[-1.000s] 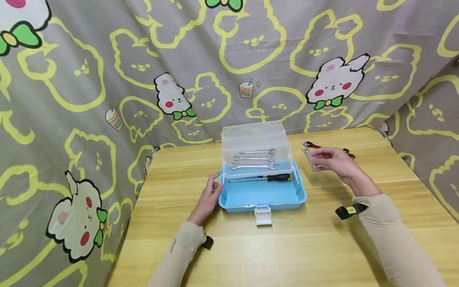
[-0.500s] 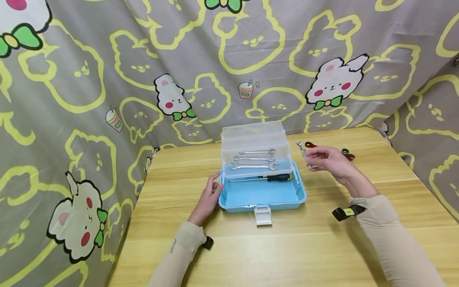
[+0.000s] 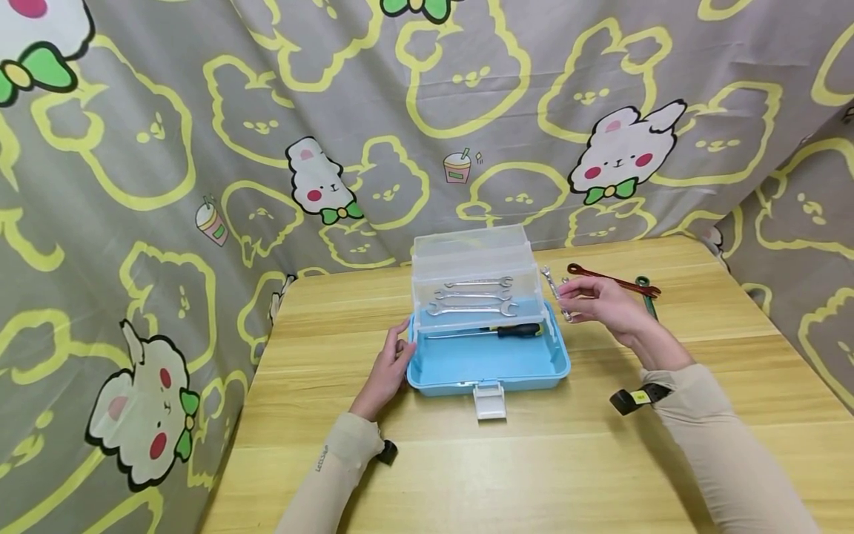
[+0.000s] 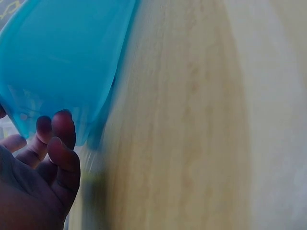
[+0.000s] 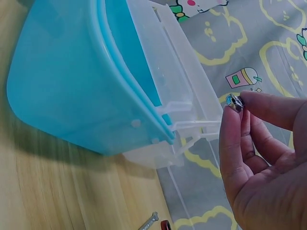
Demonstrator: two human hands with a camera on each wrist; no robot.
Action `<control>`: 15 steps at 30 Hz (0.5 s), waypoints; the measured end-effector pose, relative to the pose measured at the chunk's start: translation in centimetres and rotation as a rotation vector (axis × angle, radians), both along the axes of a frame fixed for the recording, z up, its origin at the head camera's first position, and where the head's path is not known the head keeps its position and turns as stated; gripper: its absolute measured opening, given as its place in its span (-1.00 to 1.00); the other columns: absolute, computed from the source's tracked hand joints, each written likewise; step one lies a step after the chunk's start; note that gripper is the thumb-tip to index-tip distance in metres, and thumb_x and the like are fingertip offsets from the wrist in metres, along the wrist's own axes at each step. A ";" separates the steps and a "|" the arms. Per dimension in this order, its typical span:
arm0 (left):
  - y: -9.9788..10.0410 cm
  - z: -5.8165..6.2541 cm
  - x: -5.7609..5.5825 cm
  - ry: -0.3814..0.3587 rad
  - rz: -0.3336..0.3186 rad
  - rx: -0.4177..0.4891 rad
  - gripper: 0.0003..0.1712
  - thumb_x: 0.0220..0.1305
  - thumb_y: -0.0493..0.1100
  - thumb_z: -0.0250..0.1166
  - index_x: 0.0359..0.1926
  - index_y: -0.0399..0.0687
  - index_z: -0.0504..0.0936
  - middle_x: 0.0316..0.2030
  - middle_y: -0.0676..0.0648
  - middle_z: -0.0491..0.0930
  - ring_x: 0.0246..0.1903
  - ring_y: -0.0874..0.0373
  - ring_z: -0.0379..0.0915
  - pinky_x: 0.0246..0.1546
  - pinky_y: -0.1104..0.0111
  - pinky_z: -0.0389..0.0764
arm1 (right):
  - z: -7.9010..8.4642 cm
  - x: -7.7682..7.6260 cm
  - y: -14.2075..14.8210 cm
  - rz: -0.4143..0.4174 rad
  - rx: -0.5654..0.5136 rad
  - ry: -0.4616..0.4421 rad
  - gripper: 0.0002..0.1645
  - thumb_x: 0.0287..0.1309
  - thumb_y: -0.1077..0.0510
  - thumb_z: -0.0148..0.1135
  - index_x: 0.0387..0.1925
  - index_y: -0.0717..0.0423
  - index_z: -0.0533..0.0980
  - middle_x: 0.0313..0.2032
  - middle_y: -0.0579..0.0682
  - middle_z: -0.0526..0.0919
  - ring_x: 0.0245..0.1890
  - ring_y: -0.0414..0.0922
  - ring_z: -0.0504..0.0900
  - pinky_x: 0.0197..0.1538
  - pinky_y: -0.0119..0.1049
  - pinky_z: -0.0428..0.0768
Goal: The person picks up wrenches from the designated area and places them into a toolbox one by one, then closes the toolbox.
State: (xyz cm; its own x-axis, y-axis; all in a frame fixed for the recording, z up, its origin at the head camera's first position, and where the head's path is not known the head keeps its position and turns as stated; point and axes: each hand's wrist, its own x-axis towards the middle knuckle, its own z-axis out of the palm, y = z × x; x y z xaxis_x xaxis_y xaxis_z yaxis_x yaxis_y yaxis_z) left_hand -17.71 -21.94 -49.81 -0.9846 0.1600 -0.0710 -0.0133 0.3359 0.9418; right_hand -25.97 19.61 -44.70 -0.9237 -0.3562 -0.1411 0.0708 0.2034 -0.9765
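Note:
A light-blue toolbox [image 3: 454,387] stands with its clear lid raised. Three silver open-end wrenches [image 3: 474,308] lie in its clear upper tray, and a screwdriver [image 3: 520,331] with a black and yellow handle lies in the blue base. My left hand [image 3: 390,363] holds the box's left end, thumb at the rim; the left wrist view shows bent fingers [image 4: 64,158] against the outer wall. To the right of the box, my right hand [image 3: 603,304] pinches a small silver wrench [image 3: 548,277] between thumb and fingers. The right wrist view shows this wrench nearly end-on.
Behind my right hand, a red wrench [image 3: 620,282] and a green wrench [image 3: 646,289] lie on the wooden table [image 3: 534,467]. Another silver wrench [image 5: 149,221] lies near the red one. A patterned curtain [image 3: 380,96] hangs along the table's back and sides.
My right hand has moved left toward the toolbox with the silver wrench, uncovering more of the red and green wrenches. My left hand and the box have stayed put.

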 end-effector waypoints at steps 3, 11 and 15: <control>0.0 0.0 -0.1 -0.007 -0.005 -0.003 -0.36 0.67 -0.09 0.00 0.63 0.00 0.08 -0.17 -0.43 0.48 -0.54 0.13 0.36 -0.56 0.25 0.54 | -0.1 0.0 -0.2 0.007 -0.003 0.005 -0.47 0.42 0.24 0.27 0.25 0.52 0.40 -0.15 -0.14 0.68 -0.17 -0.23 0.75 -0.08 -0.30 0.76; -0.5 -2.5 -0.9 0.018 0.023 -0.006 -0.38 0.66 0.05 0.00 0.61 0.21 0.11 -0.20 -0.32 0.50 -0.54 0.09 0.36 -0.58 0.29 0.51 | -0.6 -0.2 -1.0 0.020 0.009 0.005 -0.47 0.41 0.20 0.29 0.22 0.51 0.43 -0.09 0.01 0.69 -0.17 -0.23 0.72 -0.07 -0.25 0.77; -0.6 -3.7 -1.2 0.028 0.037 -0.012 -0.38 0.64 0.13 0.02 0.59 0.31 0.13 -0.23 -0.21 0.49 -0.54 0.10 0.36 -0.59 0.35 0.48 | -0.7 -0.2 -1.4 0.033 0.019 -0.013 -0.48 0.40 0.22 0.29 0.22 0.51 0.44 -0.12 0.02 0.69 -0.19 -0.23 0.71 -0.07 -0.21 0.77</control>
